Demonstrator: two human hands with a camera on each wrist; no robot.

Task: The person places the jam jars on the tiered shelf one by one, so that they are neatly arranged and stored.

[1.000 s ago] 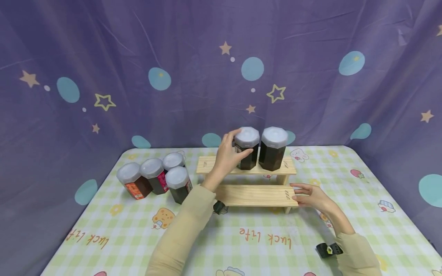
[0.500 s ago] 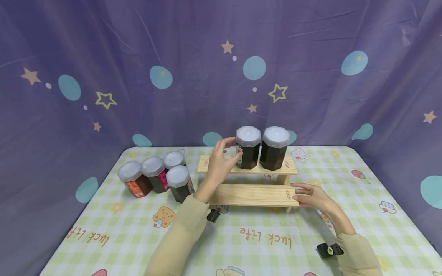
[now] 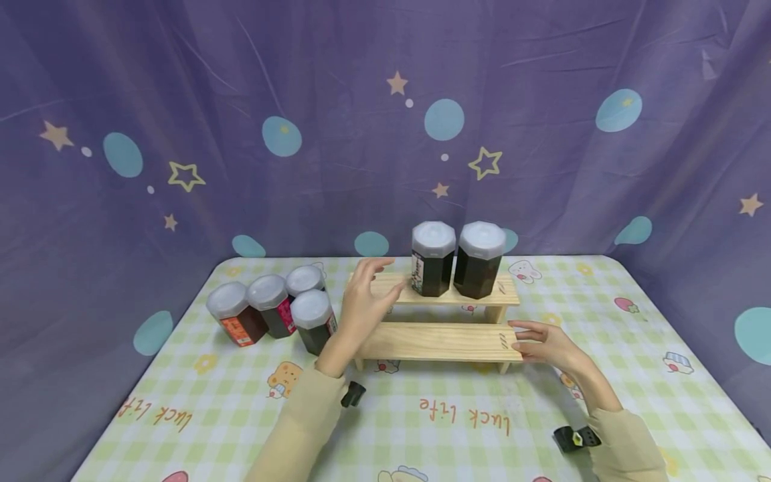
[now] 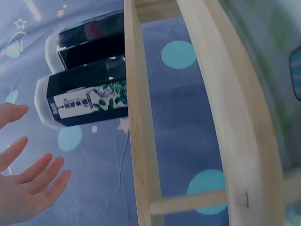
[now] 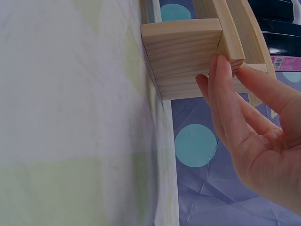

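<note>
A two-step wooden shelf (image 3: 436,340) stands on the table. Two dark octagonal jars with whitish lids, a left jar (image 3: 438,273) and a right jar (image 3: 477,273), stand upright side by side on its upper step. My left hand (image 3: 361,304) hangs in front of the shelf's left part, fingers spread and holding nothing, apart from the left jar. A printed label (image 4: 77,102) shows on that jar in the left wrist view. With thumb and fingers my right hand (image 3: 549,347) pinches the right end of the lower step, close to the end leg (image 5: 183,52) in the right wrist view.
Several more lidded jars stand grouped left of the shelf, among them an orange-labelled jar (image 3: 239,328) and a front jar (image 3: 310,325). A checked cloth (image 3: 458,448) covers the table. Behind it hangs a purple curtain (image 3: 337,201).
My left hand has let go of the left jar on the upper step and moved left and down, away from it. The right hand stays at the shelf's end.
</note>
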